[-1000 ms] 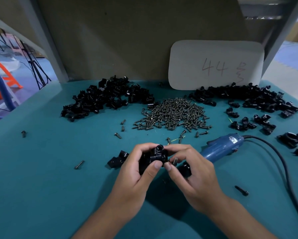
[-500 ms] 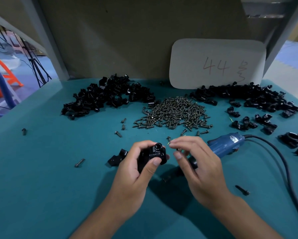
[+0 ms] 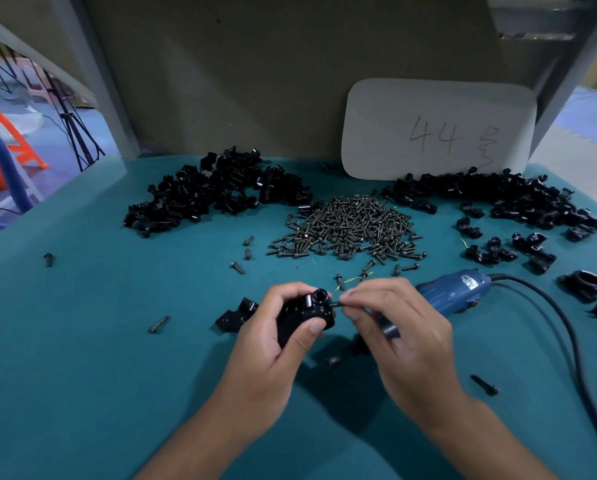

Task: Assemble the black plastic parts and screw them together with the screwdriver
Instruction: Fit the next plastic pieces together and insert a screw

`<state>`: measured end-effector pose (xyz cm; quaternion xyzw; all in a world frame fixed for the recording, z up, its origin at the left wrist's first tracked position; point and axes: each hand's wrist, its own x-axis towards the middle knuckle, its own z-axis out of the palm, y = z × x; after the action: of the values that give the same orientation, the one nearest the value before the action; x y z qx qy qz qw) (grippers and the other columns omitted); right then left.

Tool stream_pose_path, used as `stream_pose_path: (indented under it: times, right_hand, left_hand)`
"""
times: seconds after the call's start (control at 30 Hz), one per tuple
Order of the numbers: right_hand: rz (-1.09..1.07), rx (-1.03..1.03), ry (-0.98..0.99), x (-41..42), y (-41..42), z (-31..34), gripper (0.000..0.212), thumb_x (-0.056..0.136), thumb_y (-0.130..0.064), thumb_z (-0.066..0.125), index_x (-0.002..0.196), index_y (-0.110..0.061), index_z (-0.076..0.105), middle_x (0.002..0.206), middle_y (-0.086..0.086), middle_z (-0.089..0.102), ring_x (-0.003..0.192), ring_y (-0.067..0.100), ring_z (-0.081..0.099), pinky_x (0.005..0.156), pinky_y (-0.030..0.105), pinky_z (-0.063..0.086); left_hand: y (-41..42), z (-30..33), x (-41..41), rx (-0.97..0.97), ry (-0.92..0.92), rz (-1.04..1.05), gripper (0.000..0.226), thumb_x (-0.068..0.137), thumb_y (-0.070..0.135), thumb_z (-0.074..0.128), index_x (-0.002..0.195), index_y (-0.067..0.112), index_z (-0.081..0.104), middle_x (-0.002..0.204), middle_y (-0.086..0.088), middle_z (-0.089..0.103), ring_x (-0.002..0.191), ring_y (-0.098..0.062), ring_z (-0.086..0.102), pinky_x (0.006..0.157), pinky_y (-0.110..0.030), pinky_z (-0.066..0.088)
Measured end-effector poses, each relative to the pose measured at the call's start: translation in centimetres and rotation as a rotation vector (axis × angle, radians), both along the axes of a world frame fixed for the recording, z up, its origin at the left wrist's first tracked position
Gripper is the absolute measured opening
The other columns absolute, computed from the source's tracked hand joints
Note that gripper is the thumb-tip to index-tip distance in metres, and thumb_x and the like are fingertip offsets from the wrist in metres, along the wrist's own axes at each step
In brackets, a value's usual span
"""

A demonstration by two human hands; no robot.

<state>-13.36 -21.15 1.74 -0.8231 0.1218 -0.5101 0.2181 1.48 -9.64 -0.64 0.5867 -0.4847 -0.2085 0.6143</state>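
My left hand point(image 3: 273, 337) grips a black plastic assembly point(image 3: 307, 311) just above the teal table, its round socket facing up. My right hand point(image 3: 397, 323) pinches a small dark screw point(image 3: 337, 305) by the head, with the tip touching the right side of the assembly. The blue electric screwdriver point(image 3: 453, 294) lies on the table behind my right hand, and its black cable point(image 3: 567, 327) runs off to the right. Another black part point(image 3: 234, 315) lies just left of my left hand.
A heap of screws point(image 3: 349, 230) sits mid-table, with heaps of black parts at back left point(image 3: 214, 192) and back right point(image 3: 498, 195). Loose screws point(image 3: 158, 323) point(image 3: 484, 385) lie scattered about. A white card marked 44 point(image 3: 439, 129) leans on the back wall.
My right hand lifted off the assembly, drew back to the right, and now holds a screw against the assembly's side. My left hand turned the assembly slightly.
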Motion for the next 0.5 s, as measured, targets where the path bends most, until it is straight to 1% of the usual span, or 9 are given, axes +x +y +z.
stream_pose_path:
  times: [0.2,0.4,0.5]
  right_hand:
    - [0.019,-0.058,0.003,-0.04,0.16,0.11,0.009,0.095,-0.013,0.069,0.098,-0.010,0.077,0.100,-0.002,0.069,0.094,0.016,0.066,0.075,0.029,0.054]
    - [0.009,-0.089,0.023,0.02,0.23,0.14,0.007,0.093,-0.009,0.072,0.098,-0.009,0.077,0.100,-0.001,0.069,0.094,0.018,0.065,0.079,0.031,0.053]
    - [0.016,-0.064,0.009,-0.01,0.48,0.29,0.009,0.091,-0.010,0.075,0.099,-0.011,0.076,0.098,-0.004,0.071,0.090,0.016,0.067,0.076,0.029,0.053]
  left_hand:
    - [-0.03,0.15,-0.04,-0.011,0.017,-0.006,0.036,0.093,0.060,0.062,0.122,0.038,0.057,0.117,0.003,0.068,0.102,-0.024,0.069,0.086,-0.059,0.056]
    - [0.10,0.42,-0.19,-0.009,-0.013,-0.003,0.036,0.093,0.061,0.061,0.122,0.040,0.057,0.117,0.005,0.068,0.100,-0.027,0.068,0.086,-0.059,0.054]
    - [0.17,0.55,-0.23,0.001,-0.037,0.009,0.036,0.093,0.062,0.060,0.122,0.041,0.056,0.117,0.007,0.067,0.101,-0.027,0.067,0.087,-0.057,0.054]
